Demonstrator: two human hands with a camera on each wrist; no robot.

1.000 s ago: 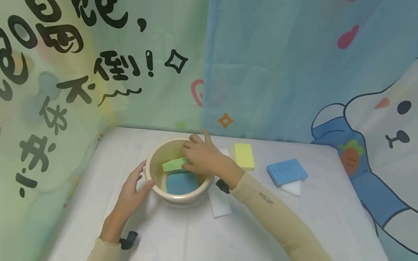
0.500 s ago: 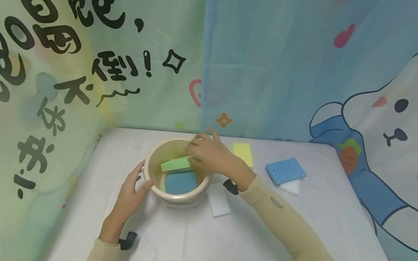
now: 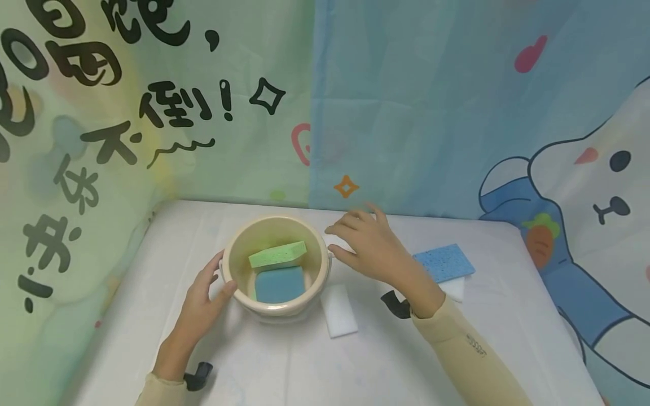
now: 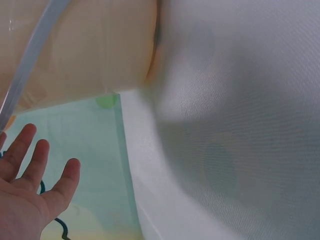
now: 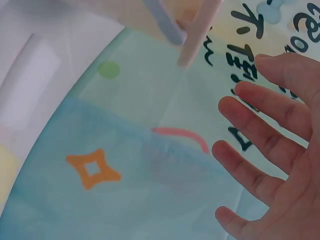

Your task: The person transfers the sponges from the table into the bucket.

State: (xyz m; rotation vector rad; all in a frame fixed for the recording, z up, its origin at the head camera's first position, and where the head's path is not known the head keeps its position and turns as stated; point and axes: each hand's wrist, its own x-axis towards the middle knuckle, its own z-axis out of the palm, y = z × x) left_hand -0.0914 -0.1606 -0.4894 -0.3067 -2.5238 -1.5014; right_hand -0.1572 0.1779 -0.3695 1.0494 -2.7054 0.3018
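Observation:
A cream bucket stands on the table; inside, a green sponge leans tilted behind a flat blue sponge. My left hand touches the bucket's left side, thumb at the rim and fingers spread fairly straight along the outside. To the right of the rim, my right hand hovers with fingers loosely spread and holds nothing. The right wrist view shows that hand apart from the bucket. A yellow sponge shows only at the left edge there; in the head view the right hand hides it.
A white sponge lies just right of the bucket. Farther right, another blue sponge rests partly over a white piece. A printed cloth hangs behind the white table. The bucket's grey handle shows close in the left wrist view.
My right hand has let go of the green sponge and moved out of the bucket to the right, now covering the yellow sponge. The left hand has stayed at the bucket.

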